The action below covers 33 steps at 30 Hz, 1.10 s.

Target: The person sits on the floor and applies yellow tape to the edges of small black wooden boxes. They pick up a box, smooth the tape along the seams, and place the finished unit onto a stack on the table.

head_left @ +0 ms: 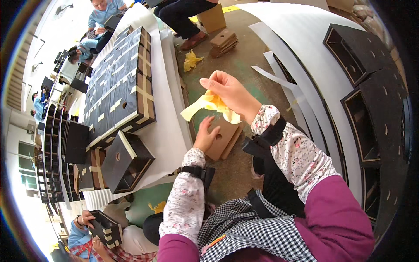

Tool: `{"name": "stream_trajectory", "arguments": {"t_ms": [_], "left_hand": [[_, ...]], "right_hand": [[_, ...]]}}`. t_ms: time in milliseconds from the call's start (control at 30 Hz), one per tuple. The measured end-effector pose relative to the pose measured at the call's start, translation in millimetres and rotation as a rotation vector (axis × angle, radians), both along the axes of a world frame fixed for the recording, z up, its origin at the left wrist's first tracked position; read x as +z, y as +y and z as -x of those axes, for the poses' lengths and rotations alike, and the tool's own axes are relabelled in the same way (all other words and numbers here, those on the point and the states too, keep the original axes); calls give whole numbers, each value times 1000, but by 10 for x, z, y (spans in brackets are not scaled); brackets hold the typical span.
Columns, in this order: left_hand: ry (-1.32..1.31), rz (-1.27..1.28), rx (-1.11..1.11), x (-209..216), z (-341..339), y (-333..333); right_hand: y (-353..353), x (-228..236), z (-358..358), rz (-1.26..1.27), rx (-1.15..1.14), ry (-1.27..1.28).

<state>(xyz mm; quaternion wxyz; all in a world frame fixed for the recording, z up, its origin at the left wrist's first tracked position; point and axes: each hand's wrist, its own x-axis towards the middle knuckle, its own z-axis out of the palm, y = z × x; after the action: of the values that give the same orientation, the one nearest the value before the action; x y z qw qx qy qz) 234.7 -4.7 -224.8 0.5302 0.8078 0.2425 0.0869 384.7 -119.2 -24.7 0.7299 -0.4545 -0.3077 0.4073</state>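
Mid-frame, the right hand (232, 92) pinches a crumpled yellow strip (213, 105); the left hand (205, 136), fingers spread, is beside brown boards (223, 142). Floor (246, 50) runs between the white surface (168, 113), left, and white strips (301, 102), right.

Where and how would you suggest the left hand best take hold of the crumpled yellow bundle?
Probably by its flat strip, coming from the left: this sticks out leftward from the crumpled yellow bundle, clear of the right hand, and the left hand is just below, fingers spread.
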Motion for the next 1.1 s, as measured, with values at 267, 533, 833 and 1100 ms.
{"name": "stream_trajectory", "arguments": {"t_ms": [267,533,833,1100], "left_hand": [[-493,473,236,1976,897,-325],[-566,401,573,2004,1644,-322],[-710,91,724,2042,1996,-204],[-515,47,617,2047,2007,-220]], "right_hand": [[147,-63,532,-75,200,-244],[362,-176,1235,-100,470,-233],[702,-332,1048,82,145,-291],[607,-19,1174,6,464,262]]}}
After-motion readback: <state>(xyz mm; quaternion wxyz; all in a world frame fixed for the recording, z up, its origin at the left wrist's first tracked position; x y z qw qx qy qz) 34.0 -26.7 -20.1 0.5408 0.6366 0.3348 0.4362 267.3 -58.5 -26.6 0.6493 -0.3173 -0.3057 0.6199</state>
